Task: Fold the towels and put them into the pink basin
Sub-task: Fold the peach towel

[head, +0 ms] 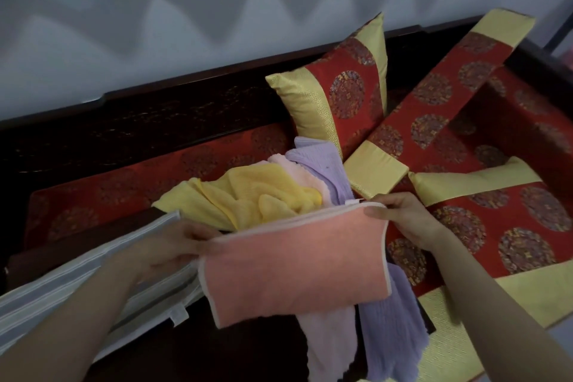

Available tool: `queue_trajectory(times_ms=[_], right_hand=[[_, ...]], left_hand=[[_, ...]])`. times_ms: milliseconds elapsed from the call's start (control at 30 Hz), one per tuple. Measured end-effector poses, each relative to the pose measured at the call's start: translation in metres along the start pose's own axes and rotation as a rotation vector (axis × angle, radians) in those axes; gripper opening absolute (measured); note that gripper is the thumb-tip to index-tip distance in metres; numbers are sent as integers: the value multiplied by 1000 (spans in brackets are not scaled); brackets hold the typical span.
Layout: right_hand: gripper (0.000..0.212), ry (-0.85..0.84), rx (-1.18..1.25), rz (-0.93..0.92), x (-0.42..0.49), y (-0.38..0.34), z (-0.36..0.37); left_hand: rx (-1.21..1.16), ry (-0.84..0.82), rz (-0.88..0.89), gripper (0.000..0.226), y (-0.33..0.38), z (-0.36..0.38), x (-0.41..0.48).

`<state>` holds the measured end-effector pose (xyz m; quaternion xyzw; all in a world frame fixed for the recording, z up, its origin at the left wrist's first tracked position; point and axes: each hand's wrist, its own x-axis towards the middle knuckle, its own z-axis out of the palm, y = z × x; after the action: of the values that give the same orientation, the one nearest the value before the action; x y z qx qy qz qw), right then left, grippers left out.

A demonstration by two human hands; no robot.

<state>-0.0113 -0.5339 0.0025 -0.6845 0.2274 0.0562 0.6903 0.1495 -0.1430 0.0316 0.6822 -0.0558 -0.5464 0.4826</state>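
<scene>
A salmon-pink towel [294, 267] with white edging hangs folded in front of me. My left hand [167, 246] pinches its upper left corner and my right hand [403, 220] pinches its upper right corner. Behind it lies a heap of towels on the sofa seat: a yellow towel [248, 195], a pale pink towel [328, 341] and a lilac towel [322, 164] that also trails down below the held towel. No pink basin is in view.
A dark wooden sofa [155, 121] carries red and gold cushions [338, 93] at the back and right. A white striped fabric bag [77, 288] lies on the left armrest under my left forearm. A grey patterned wall rises behind.
</scene>
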Motion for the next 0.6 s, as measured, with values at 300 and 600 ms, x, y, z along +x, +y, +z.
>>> queue_trajectory(times_ms=[300, 600], right_hand=[[20, 383, -75, 21, 26, 23, 36], [30, 266, -190, 238, 29, 24, 43]], left_hand=[[236, 606, 213, 13, -22, 10, 38], [327, 520, -6, 43, -11, 7, 62]])
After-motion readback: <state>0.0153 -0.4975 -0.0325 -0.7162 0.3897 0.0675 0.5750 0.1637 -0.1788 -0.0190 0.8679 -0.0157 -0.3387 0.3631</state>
